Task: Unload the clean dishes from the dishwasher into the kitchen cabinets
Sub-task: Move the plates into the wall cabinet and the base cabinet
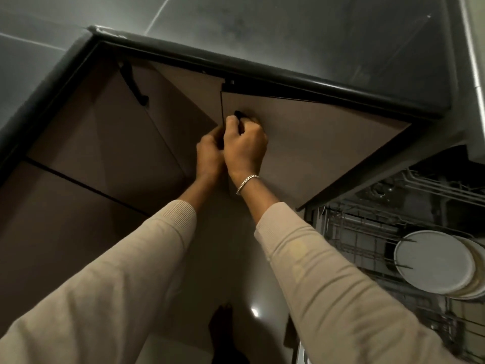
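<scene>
Right hand [245, 145], frame centre: fingers clenched round black handle [240, 114] of the cabinet door [315, 143], likely to pull it open for storage. Left hand [210, 153] touches it on the left, fingers curled at the door's edge; whether it grips the edge I cannot tell, as the fingertips are hidden. Door slightly ajar under the dark surface [288, 35]. Lower right: plates [435, 261] stand on edge in the open dishwasher [367, 227] rack, not yet unloaded.

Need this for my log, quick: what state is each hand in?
Left hand: fingers curled at the cabinet door edge; grip cannot be told.
Right hand: closed on the black handle.
</scene>
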